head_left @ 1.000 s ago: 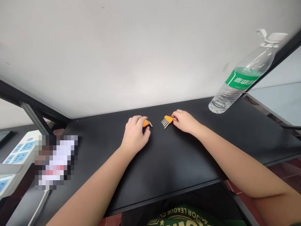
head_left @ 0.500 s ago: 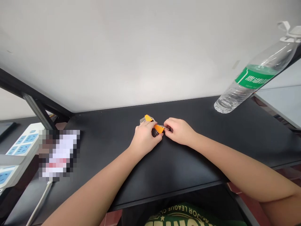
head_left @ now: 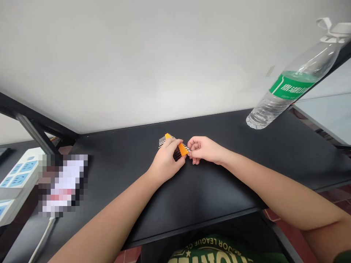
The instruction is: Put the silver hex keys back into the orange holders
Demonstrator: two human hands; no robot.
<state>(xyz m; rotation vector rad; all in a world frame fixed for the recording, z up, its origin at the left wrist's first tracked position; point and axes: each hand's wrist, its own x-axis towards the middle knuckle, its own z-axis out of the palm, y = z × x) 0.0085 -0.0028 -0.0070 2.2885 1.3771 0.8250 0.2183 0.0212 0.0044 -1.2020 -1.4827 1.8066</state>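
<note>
L hand had the orange plastic wedge-shaped holder clamped btwn thumb (near side) & fingers (far side), on or just above the smooth black tabletop; couldn't tell which. R hand was right beside it, on its right, fingers curled in, thumb tip touching or all but touching the holder's edge; couldn't tell if it pinched anything.

Main relation: holder's long axis ran diag., far-left to near-right, so its near end pointed approx. at R thumb. Dark slim shafts sat on its L side, inside the curve of L hand; a striped edge faced R hand. A 2nd orange plastic piece, w/ thin metal keys poking out L, showed beyond L fingers, approx. in line w/ the holder; fingers hid the join, so 1 part or 2 = unclear. L hand was the nearer to that piece. Tall clear plastic bottle w/ green label stood well apart, far R.
</note>
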